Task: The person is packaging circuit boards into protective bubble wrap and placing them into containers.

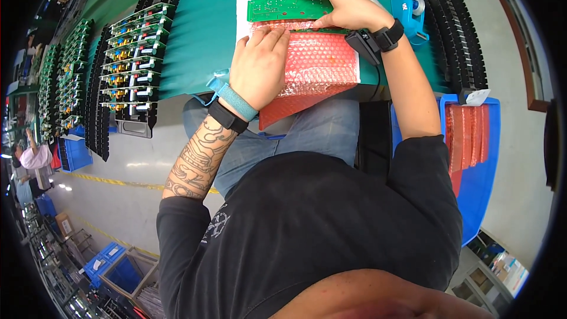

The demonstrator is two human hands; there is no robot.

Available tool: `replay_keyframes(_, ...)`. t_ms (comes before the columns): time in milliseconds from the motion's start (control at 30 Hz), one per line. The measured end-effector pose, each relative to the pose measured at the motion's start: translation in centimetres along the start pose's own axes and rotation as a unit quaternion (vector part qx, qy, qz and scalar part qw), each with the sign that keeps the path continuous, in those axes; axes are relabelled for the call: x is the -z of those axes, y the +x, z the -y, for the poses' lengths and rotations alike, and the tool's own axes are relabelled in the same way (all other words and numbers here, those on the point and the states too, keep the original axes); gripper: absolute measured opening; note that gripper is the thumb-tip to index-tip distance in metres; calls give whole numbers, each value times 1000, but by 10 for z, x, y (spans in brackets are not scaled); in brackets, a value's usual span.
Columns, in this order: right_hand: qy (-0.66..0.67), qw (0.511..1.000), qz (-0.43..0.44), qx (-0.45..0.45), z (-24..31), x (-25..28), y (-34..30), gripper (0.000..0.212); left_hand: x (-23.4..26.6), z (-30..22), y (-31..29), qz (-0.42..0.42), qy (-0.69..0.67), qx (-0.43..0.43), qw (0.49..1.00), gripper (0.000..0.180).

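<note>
A green circuit board lies crosswise at the far edge of a red bubble-wrap bag. My right hand grips the board's right end, its fingers over the far edge and its thumb at the near edge. My left hand is closed on the left part of the bag, fingertips at its mouth close below the board. Another green strip shows at the bag's mouth, partly covered by the wrap. The bag's near end hangs over the bench edge above my lap.
The green bench mat lies beneath. Racks of circuit boards stand at left. On the right are a blue tape dispenser, a black slotted rack and a blue bin with red bubble-wrap packets.
</note>
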State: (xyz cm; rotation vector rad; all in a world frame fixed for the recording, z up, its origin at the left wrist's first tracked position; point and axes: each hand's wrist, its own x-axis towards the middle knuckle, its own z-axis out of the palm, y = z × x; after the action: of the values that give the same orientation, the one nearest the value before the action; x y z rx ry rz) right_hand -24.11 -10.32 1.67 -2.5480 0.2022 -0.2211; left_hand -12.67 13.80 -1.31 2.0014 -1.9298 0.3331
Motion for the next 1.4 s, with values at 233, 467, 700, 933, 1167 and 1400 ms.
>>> replay_keyframes(233, 18, 999, 21, -18, -2, -5, -1, 67, 1, 6, 5, -19, -44, 5, 999, 39)
replay_keyframes(467, 2, 1000, -21, 10, -10, -15, -8, 63, 32, 22, 44, -1, -88, 5, 996, 35)
replay_keyframes(700, 13, 1000, -3, 4, 3, -12, -5, 62, -26, 75, 92, 81, -78, 23, 993, 33)
replay_keyframes(933, -6, 994, 74, -75, 2, 6, -5, 61, -12, 70, 93, 188, -125, 61, 972, 34)
replay_keyframes(1167, -90, 980, 133, -117, 8, 10, 5, 71, -9, 73, 86, 142, -155, 33, 977, 35)
replay_keyframes(1400, -90, 975, 164, -124, 26, 9, -3, 59, -7, 72, 86, 231, -183, -2, 956, 48)
